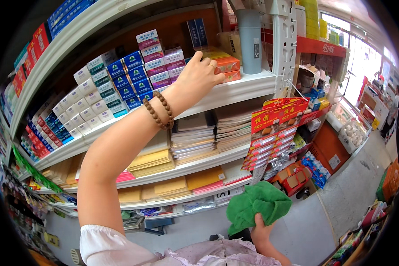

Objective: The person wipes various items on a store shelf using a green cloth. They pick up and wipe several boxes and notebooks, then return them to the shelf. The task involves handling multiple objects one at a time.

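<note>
My left hand (199, 71) reaches up to the second shelf, wearing a finger ring and a wooden bead bracelet (166, 113). Its bent fingers close around the left end of the stacked orange boxes (231, 68); part of that grip is hidden behind the hand. Left of it stand stacked toothpaste cartons (159, 63), white, purple and blue. A grey-blue cylinder (249, 43) stands just right of the orange boxes. Low in front of my body, my right hand (264, 231) holds a bunched green cloth (257, 206), thumb on top.
A perforated white shelf post (283, 43) rises at the right. Red cards of glue tubes (274, 133) hang near the shelf edge. Lower shelves bear envelopes (153, 163) and stacked paper goods (194, 139). Boxes and packets (316, 169) sit by the aisle floor (349, 196). A person (394, 103) stands far right.
</note>
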`<act>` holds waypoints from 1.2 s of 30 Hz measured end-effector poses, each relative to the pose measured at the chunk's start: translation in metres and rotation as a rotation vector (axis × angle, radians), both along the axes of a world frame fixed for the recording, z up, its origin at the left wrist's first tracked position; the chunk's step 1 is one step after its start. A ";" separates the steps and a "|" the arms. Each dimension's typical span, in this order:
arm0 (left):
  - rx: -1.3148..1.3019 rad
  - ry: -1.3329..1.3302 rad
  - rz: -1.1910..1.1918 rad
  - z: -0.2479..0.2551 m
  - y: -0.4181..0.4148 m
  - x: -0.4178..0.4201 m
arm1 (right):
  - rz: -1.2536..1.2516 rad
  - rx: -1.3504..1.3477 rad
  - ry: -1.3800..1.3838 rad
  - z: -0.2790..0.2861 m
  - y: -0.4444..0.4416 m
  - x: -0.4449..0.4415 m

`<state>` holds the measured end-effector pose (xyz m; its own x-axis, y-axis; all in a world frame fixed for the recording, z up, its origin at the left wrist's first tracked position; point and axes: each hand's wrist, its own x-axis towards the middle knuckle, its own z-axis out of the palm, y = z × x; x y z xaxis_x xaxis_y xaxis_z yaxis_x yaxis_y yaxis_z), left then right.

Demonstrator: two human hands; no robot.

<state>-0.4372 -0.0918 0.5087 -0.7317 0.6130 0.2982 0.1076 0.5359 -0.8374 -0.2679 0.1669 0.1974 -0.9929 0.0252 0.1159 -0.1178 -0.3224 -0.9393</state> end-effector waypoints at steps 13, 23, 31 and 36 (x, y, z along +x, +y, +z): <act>0.061 -0.029 0.070 0.003 0.008 -0.012 | -0.061 -0.074 0.017 -0.004 0.000 0.000; 0.096 -0.084 -0.023 0.008 0.034 0.027 | 0.013 -0.085 -0.043 0.001 0.000 -0.002; 0.440 0.074 -0.084 -0.022 0.015 0.043 | 0.078 -0.024 0.037 -0.009 -0.003 -0.006; 0.607 0.168 -0.376 -0.036 0.029 0.078 | 0.202 0.042 0.122 0.016 -0.002 -0.018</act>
<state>-0.3593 -0.0629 0.4730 -0.4185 0.5051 0.7548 0.2717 0.8626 -0.4267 -0.2861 0.1648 0.2135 -0.9558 -0.1804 0.2322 -0.1684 -0.3117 -0.9351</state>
